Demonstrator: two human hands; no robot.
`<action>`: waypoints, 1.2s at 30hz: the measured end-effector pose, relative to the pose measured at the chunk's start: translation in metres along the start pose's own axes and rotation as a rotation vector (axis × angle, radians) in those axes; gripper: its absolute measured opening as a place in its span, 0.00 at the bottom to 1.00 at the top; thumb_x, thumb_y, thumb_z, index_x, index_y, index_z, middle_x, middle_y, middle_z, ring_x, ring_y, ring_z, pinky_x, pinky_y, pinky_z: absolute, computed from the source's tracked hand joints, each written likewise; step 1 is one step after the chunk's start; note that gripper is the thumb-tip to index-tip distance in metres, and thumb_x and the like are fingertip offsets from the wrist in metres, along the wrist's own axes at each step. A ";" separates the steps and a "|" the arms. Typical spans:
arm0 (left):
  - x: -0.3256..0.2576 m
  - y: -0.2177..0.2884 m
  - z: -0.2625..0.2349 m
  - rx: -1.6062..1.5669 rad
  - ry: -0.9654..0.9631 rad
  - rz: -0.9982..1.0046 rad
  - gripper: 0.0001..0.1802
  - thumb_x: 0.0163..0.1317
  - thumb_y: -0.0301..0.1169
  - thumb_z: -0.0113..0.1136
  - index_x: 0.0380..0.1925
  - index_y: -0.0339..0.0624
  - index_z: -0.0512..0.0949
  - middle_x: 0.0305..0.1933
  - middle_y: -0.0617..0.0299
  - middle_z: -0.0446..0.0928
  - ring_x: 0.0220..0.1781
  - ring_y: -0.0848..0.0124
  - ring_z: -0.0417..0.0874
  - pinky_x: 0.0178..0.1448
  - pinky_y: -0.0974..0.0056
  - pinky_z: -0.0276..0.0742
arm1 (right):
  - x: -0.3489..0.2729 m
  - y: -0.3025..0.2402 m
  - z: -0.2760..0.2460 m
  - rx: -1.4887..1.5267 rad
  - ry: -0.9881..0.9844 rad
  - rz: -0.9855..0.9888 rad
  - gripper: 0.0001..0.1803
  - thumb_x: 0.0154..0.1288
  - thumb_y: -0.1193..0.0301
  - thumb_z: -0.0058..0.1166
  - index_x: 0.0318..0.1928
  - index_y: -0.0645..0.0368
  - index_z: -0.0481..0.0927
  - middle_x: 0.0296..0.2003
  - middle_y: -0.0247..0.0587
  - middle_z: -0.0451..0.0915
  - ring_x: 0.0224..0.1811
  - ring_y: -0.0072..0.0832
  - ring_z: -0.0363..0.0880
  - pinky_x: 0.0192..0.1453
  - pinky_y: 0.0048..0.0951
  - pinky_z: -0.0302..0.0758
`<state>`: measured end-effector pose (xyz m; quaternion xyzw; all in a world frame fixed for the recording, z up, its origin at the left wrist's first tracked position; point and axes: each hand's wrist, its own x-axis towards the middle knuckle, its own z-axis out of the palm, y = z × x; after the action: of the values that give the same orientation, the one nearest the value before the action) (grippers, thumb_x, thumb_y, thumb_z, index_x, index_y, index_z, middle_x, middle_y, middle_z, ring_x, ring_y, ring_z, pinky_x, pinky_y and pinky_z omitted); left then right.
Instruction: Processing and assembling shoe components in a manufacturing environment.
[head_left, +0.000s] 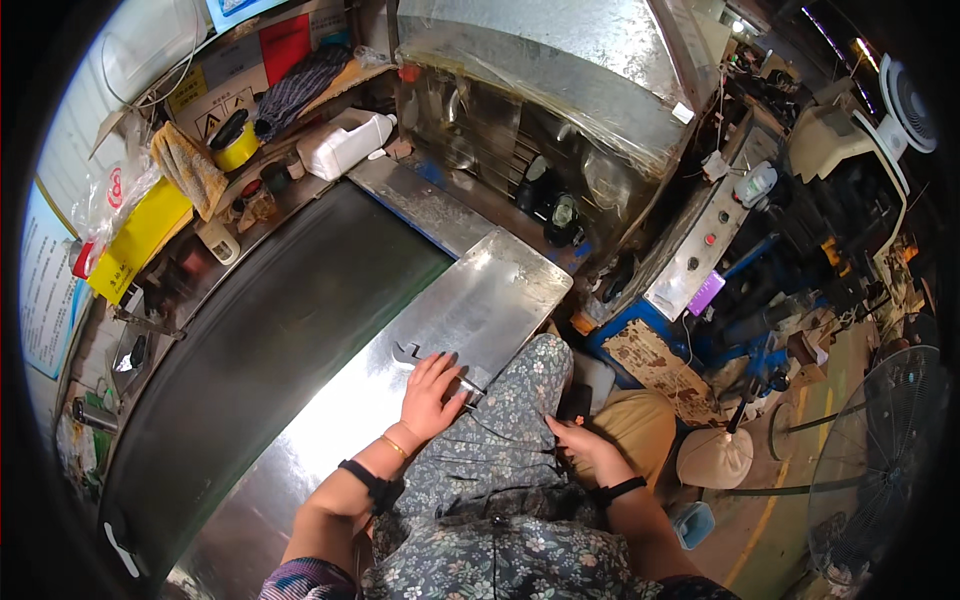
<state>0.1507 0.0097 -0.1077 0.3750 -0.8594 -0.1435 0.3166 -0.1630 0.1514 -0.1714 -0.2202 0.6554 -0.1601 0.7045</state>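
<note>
My left hand (430,398) lies flat on the shiny metal tabletop (330,400), fingers stretched out. Under and beside its fingers is a slim dark metal tool (470,384); a hooked end shows past the fingertips, and the palm hides the rest, so its kind is unclear. Over my lap spreads a dark floral apron (520,400). At its right side my right hand (590,447) is closed, thumb and fingers pinching the apron's edge. Left of the tabletop runs a wide dark conveyor belt (290,310).
A metal-hooded machine (540,60) with plastic sheeting stands ahead. On the left shelf are a white jug (345,145), a towel (190,168) and yellow tape (235,145). To the right are a control panel (700,240), a stool (715,458) and a caged floor fan (885,460).
</note>
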 end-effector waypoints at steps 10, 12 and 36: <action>-0.054 0.080 0.006 -0.158 -0.314 0.101 0.30 0.66 0.44 0.63 0.65 0.41 0.74 0.74 0.41 0.66 0.73 0.44 0.69 0.76 0.48 0.64 | 0.070 0.061 -0.017 0.329 0.022 -0.153 0.19 0.78 0.61 0.49 0.58 0.61 0.81 0.55 0.45 0.83 0.53 0.38 0.82 0.56 0.38 0.78; -0.055 0.076 0.010 -0.195 -0.346 0.081 0.30 0.67 0.44 0.62 0.65 0.41 0.74 0.73 0.41 0.66 0.73 0.45 0.69 0.76 0.48 0.64 | 0.076 0.062 -0.024 0.324 0.240 -0.202 0.16 0.75 0.69 0.51 0.56 0.63 0.81 0.49 0.42 0.85 0.50 0.33 0.82 0.54 0.35 0.77; 0.071 0.264 -0.189 -2.298 -0.080 0.665 0.23 0.72 0.36 0.59 0.56 0.24 0.78 0.61 0.32 0.74 0.61 0.43 0.78 0.64 0.46 0.75 | 0.087 0.070 -0.059 0.182 0.233 -0.328 0.12 0.70 0.72 0.60 0.51 0.62 0.83 0.34 0.34 0.84 0.30 0.24 0.80 0.33 0.26 0.76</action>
<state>0.0907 0.1350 0.1944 -0.3725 -0.2923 -0.7504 0.4612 -0.2184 0.1607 -0.2847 -0.2394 0.6705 -0.3555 0.6056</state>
